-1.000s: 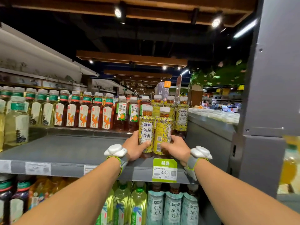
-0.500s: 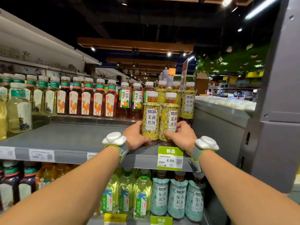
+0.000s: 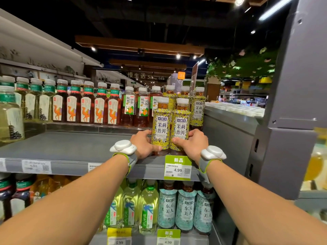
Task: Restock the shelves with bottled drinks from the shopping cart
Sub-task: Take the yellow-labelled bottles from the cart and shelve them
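Two yellow-labelled tea bottles stand side by side near the front edge of the grey shelf (image 3: pixel 70 147). My left hand (image 3: pixel 144 145) grips the left bottle (image 3: pixel 161 126) low on its label. My right hand (image 3: pixel 192 143) grips the right bottle (image 3: pixel 182 128) the same way. Both bottles are upright with their bases on the shelf. Behind them stand more yellow-labelled bottles (image 3: pixel 199 106) of the same kind. The shopping cart is out of sight.
A row of camel-label tea bottles (image 3: pixel 85 105) and pale bottles (image 3: pixel 10 117) lines the back and left of the shelf. A green 4.99 price tag (image 3: pixel 177 167) hangs below my hands. A grey upright panel (image 3: pixel 283 138) bounds the right. Green and blue bottles fill the lower shelf (image 3: pixel 159 209).
My hands have stayed on the two bottles, which now sit a little further onto the shelf. The camera has come closer and tilted down slightly.
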{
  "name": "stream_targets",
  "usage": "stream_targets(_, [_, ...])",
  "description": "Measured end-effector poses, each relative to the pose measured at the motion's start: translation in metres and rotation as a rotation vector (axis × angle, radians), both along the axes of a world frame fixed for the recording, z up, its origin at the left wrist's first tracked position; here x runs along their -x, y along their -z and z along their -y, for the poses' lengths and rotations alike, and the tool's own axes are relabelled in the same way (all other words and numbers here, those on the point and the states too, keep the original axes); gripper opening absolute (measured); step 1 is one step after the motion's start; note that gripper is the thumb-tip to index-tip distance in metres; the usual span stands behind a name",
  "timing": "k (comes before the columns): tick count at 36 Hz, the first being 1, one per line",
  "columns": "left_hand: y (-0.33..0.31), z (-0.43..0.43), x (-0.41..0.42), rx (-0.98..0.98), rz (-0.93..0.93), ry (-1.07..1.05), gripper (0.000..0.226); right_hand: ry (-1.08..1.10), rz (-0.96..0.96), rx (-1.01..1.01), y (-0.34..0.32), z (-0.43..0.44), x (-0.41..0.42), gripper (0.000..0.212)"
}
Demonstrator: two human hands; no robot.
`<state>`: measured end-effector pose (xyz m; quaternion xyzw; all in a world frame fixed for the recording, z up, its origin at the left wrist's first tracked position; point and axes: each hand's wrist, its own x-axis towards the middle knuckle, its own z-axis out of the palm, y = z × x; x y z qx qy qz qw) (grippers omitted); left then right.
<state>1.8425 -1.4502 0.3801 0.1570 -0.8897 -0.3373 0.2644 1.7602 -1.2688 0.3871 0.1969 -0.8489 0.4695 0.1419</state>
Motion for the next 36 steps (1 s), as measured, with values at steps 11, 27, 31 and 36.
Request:
stream_targets(11, [-0.013, -0.020, 0.021, 0.001, 0.107, -0.030, 0.059, 0.121, 0.060, -0.120, -0.014, -0.020, -0.015, 0.050])
stream_targets(27, [-0.010, -0.060, 0.057, -0.027, 0.119, 0.017, 0.075, 0.286, 0.063, -0.194, -0.018, -0.053, -0.018, 0.048])
stream_targets(31, [-0.009, -0.061, 0.059, -0.030, 0.129, 0.032, 0.073, 0.314, 0.070, -0.216, -0.023, -0.055, -0.019, 0.042])
stream_targets(36, [-0.006, -0.061, 0.058, -0.042, 0.145, 0.056, 0.068, 0.354, 0.093, -0.214, -0.025, -0.054, -0.024, 0.037])
